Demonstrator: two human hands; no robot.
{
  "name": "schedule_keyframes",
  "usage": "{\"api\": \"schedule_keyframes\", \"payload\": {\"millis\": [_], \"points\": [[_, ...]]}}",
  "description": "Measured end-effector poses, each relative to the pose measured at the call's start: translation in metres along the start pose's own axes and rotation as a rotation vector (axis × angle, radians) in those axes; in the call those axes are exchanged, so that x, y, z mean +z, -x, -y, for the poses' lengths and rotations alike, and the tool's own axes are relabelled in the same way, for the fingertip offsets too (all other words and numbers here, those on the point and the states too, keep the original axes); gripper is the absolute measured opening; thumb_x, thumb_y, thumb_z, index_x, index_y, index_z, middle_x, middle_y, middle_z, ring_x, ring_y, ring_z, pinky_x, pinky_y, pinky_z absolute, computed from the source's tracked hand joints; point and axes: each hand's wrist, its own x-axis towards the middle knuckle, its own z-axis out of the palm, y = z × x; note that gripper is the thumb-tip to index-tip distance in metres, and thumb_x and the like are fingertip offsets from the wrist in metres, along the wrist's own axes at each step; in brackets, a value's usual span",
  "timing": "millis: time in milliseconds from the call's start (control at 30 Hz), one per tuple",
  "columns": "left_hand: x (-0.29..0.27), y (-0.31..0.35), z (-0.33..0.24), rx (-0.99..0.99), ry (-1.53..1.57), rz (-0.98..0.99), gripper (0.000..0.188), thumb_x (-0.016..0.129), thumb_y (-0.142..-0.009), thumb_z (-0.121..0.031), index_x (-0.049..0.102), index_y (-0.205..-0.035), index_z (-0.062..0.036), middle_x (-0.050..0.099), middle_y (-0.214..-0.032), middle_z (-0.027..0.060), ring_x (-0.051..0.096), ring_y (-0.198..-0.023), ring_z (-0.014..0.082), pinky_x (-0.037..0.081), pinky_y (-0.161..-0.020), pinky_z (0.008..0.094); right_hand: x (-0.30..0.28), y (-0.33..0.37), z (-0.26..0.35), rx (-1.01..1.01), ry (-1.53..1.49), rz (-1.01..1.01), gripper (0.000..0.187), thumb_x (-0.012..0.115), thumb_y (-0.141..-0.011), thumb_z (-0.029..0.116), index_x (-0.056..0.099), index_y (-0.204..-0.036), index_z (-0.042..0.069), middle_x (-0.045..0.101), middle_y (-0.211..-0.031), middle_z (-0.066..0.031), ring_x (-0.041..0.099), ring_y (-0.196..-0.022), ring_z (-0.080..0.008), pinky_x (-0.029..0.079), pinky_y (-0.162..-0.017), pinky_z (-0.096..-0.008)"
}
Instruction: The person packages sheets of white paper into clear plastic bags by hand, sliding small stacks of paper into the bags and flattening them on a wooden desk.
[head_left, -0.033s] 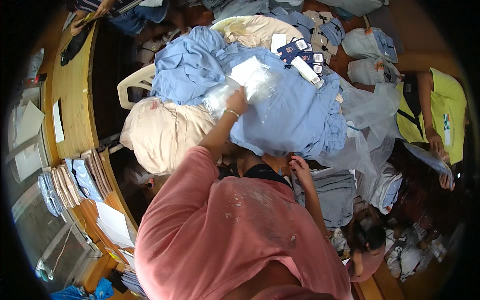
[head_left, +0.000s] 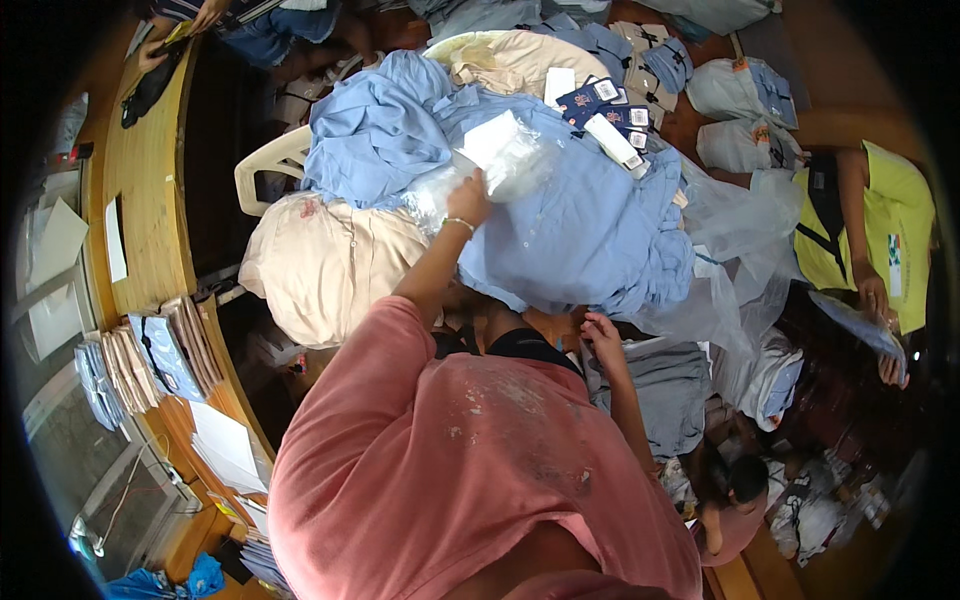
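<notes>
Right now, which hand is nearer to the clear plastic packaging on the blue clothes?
Left. The left hand is at the clear plastic packaging; the right hand is apart from it, near the lower edge of the blue clothes.

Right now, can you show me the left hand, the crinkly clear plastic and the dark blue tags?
Left hand [head_left: 467, 201]: head view, back of the hand.
Clear plastic [head_left: 526, 172]: head view, its crinkled right part.
Dark blue tags [head_left: 584, 99]: head view, face of one tag.
</notes>
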Motion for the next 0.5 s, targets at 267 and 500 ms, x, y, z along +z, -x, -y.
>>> {"api": "schedule_keyframes", "payload": {"millis": [267,500], "points": [[0.003,-0.004,-0.010,0.192,0.347,0.078,0.119,0.082,-0.059,-0.045,0.014,-0.147,-0.0009,0.051,-0.126,0.0307,0.056,-0.111,0.0430,0.047,-0.094,0.0465,0.017,-0.055,0.081,-0.282,0.119,0.150,0.037,0.065,-0.088,0.021,0.056,-0.120,0.003,0.061,-0.100,-0.0100,0.057,-0.097,-0.0215,0.045,-0.087,-0.0324],[-0.025,0.148,0.009,0.453,0.009,-0.040,0.097,0.068,-0.078,-0.050,0.017,-0.149,-0.0072,0.017,-0.154,0.0212,0.020,-0.140,0.0410,0.029,-0.103,0.0624,0.121,-0.057,0.188,-0.979,0.754,-0.118,0.048,0.064,-0.085,0.019,0.051,-0.130,0.011,0.045,-0.133,-0.0183,0.043,-0.123,-0.0341,0.035,-0.102,-0.0457]]}}
